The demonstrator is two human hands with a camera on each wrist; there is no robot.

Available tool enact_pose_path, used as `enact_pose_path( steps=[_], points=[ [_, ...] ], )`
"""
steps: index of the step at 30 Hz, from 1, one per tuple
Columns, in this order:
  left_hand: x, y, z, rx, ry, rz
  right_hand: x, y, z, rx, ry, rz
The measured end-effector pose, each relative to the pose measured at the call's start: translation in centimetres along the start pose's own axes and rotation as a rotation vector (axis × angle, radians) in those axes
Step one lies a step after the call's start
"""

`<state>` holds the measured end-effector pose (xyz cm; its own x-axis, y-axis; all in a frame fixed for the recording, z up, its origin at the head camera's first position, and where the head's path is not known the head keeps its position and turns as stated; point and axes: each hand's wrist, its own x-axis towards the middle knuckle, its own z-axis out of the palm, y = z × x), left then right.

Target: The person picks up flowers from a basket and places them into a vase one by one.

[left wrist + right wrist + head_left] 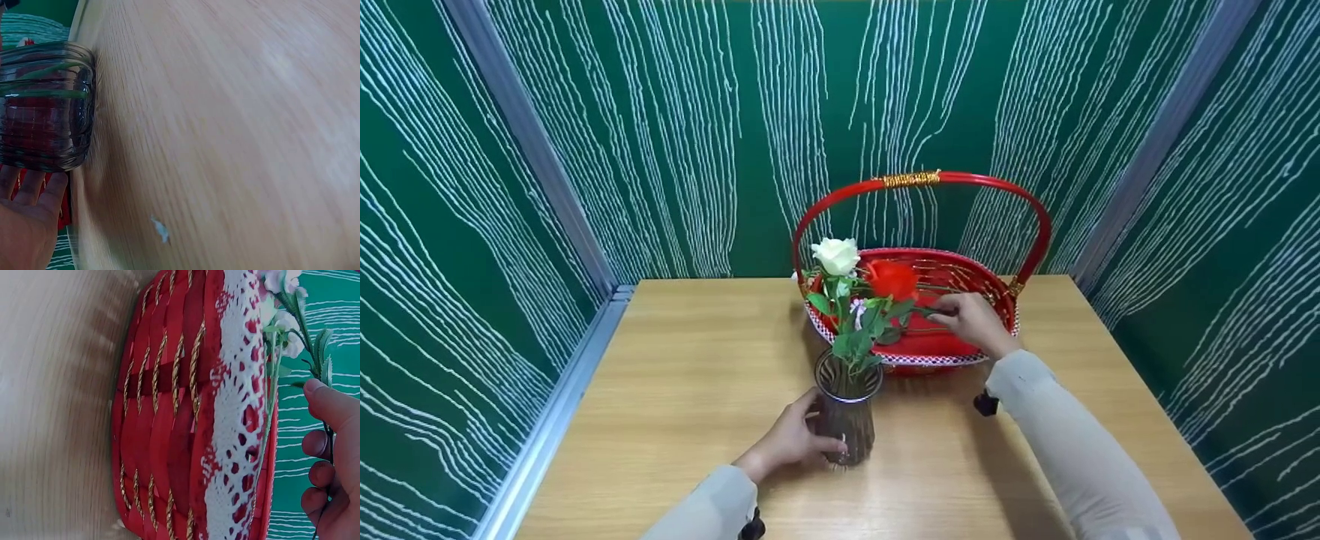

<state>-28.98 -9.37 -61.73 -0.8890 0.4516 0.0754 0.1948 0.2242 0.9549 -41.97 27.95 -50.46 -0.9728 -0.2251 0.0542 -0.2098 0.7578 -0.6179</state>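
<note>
My left hand [791,435] holds a ribbed clear glass vase [846,420] low on its side, thumb across the front. Green stems show through the glass in the left wrist view, where the vase [45,112] stands on the wood with the fingers [34,188] against it. A white rose [836,256] rises above the vase. Over the basket, my right hand [973,322] pinches a thin dark flower stem [331,439] with serrated leaves [323,354]. A red rose [892,279], blurred, shows between that hand and the white rose.
Behind the vase sits a red woven basket [930,363] with white lace trim and a tall arched handle [1039,232]. More stems and pale flowers [289,337] lie over its rim. Green walls with white lines close in the wooden table [682,360]. A pale scrap [160,229] lies on the wood.
</note>
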Motion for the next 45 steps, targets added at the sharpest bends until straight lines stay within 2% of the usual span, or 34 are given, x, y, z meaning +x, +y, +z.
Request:
enact_pose_path(
  steps=[9, 25, 33, 45],
  points=[
    [-0.2, 0.2, -0.1, 0.009, 0.011, -0.012, -1.0, 0.0, 0.0, 0.048, 0.003, 0.015],
    [-0.2, 0.0, 0.1, 0.037, 0.01, 0.01, -3.2, 0.2, 0.6, 0.032, 0.106, -0.096],
    [-0.2, 0.2, 0.1, 0.027, 0.01, 0.004, -3.8, 0.3, 0.6, 0.095, 0.098, -0.023],
    [-0.2, 0.2, 0.0, 0.029, 0.007, 0.001, -4.2, 0.1, 0.5, 0.176, 0.168, -0.004]
  ],
)
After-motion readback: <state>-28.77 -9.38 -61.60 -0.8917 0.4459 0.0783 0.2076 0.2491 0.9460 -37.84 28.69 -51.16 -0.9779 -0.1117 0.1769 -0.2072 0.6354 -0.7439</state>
